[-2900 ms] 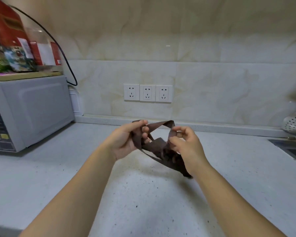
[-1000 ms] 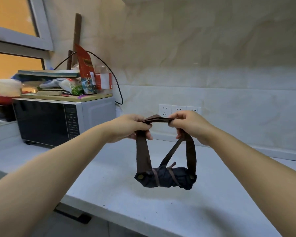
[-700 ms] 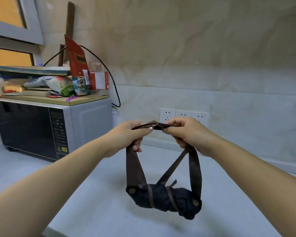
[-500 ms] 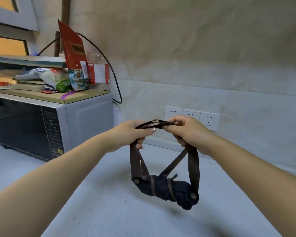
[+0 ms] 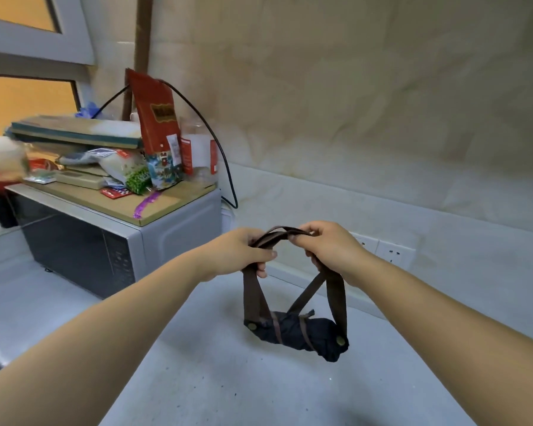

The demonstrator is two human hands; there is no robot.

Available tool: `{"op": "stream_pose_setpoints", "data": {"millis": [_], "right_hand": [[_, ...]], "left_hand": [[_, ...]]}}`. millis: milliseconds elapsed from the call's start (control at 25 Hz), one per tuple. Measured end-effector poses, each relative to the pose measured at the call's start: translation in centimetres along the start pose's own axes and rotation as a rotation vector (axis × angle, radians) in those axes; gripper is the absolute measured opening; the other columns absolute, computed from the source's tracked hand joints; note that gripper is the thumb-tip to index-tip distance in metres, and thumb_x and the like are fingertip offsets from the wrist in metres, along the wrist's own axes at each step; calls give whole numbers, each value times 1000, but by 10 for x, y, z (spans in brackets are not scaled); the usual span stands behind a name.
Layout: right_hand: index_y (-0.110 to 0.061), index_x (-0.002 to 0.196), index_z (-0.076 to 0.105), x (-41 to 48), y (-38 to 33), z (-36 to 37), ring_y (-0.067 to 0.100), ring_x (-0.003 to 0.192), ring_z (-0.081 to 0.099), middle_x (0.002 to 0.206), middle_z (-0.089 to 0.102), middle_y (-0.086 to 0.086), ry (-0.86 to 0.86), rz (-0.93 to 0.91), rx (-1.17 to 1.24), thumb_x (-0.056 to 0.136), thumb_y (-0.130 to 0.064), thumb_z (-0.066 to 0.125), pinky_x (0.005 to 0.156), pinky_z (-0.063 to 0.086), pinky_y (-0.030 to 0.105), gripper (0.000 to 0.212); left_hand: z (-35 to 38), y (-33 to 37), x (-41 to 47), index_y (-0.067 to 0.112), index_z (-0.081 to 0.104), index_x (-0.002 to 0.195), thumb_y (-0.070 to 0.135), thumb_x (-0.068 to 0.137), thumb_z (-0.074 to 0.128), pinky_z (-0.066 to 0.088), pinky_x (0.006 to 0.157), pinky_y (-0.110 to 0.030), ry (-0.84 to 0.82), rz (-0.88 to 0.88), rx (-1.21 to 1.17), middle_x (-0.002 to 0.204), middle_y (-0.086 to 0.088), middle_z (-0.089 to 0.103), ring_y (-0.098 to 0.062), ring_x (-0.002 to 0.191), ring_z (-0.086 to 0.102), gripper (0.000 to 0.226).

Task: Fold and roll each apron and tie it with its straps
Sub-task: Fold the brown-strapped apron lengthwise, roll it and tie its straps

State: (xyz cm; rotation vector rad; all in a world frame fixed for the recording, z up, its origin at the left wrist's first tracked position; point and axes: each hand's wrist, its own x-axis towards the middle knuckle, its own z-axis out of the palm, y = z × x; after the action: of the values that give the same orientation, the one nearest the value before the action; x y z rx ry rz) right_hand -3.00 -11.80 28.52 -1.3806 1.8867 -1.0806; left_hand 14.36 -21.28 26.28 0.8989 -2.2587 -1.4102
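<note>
My left hand (image 5: 237,256) and my right hand (image 5: 326,250) are raised side by side just below the middle of my view. Both are closed around the wide brown webbing strap (image 5: 249,290). My left fingers curl round it, with the thumb pressed on top. My right thumb and forefinger pinch it where it arches between my two hands, and the other right fingers wrap round the lengths that drop below.

From my hands the strap runs down in loops to the rolled dark navy apron bundle (image 5: 302,332), at about 5 o'clock from the centre of my view. The bundle lies crosswise, its right end a little lower, with narrow brown ties wound around it. A round brass snap (image 5: 252,326) sits at its left end and another at its right end. It hangs over the pale grey speckled countertop (image 5: 228,382); I cannot tell whether it touches the surface.

At 9 o'clock a silver microwave with a dark door (image 5: 105,250) stands on the counter. It carries a flat wooden board (image 5: 160,207) piled with packets, among them a tall red foil pouch (image 5: 157,118). A black cable (image 5: 225,167) loops down behind it. Between 3 and 4 o'clock, white wall sockets (image 5: 393,253) show just past my right wrist on the beige marbled tile wall (image 5: 366,103).
</note>
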Motion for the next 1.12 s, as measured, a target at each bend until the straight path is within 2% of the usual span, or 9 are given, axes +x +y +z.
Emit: {"op": "stream_pose_setpoints", "data": {"millis": [160, 320, 520, 600, 720, 960, 1120], "right_hand": [[-17, 95, 69, 8, -45, 17, 13, 46, 39, 62, 50, 1, -108, -16, 0, 91, -32, 63, 42, 32, 22, 17], [-9, 94, 66, 19, -113, 48, 13, 44, 32, 59, 46, 2, -165, -29, 39, 92, -27, 60, 42, 27, 24, 19], [-11, 90, 62, 38, -203, 101, 9, 35, 32, 55, 44, 0, -264, -125, 90, 95, -24, 58, 39, 26, 23, 14], [-13, 93, 64, 44, -227, 124, 10, 37, 33, 55, 45, 0, -282, -173, 124, 95, -25, 58, 39, 26, 24, 14], [-13, 99, 65, 54, -266, 171, 11, 41, 36, 59, 46, 1, -361, -288, 129, 95, -27, 58, 39, 28, 25, 16], [-18, 94, 67, 62, -336, 254, 11, 43, 37, 57, 47, -1, -532, -473, 208, 92, -31, 62, 43, 27, 26, 15], [-21, 96, 66, 54, -395, 300, 10, 43, 39, 60, 50, 2, -665, -575, 235, 92, -33, 62, 41, 30, 21, 14]], "left_hand": [[-38, 14, -25, 17, 60, 99, 19, 99, 52, 58, 85, -39, 25, -57, 7, 61, 1, 50, -17, 62, 60, 8], [-109, 29, -54, 7, 58, 107, 15, 98, 55, 58, 83, -51, 39, -125, -78, 57, 0, 43, -15, 51, 49, 12], [-210, 47, -106, 13, 56, 99, 12, 98, 50, 55, 60, -34, 68, -227, -132, 59, 1, 35, -13, 48, 36, 7], [-235, 48, -126, 15, 56, 94, 16, 98, 51, 52, 58, -32, 90, -249, -122, 60, 2, 32, -13, 49, 32, 6], [-272, 37, -171, 16, 47, 85, 22, 97, 56, 44, 54, -27, 223, -248, -130, 58, 3, 33, -12, 50, 31, 17], [-322, 27, -255, 11, 52, 94, 51, 95, 51, 44, 57, -27, 557, -255, -127, 62, 2, 41, -12, 51, 37, 40], [-351, 32, -312, 7, 59, 104, 49, 95, 54, 47, 59, -29, 823, -257, -59, 66, -1, 48, -13, 53, 41, 43]]}}
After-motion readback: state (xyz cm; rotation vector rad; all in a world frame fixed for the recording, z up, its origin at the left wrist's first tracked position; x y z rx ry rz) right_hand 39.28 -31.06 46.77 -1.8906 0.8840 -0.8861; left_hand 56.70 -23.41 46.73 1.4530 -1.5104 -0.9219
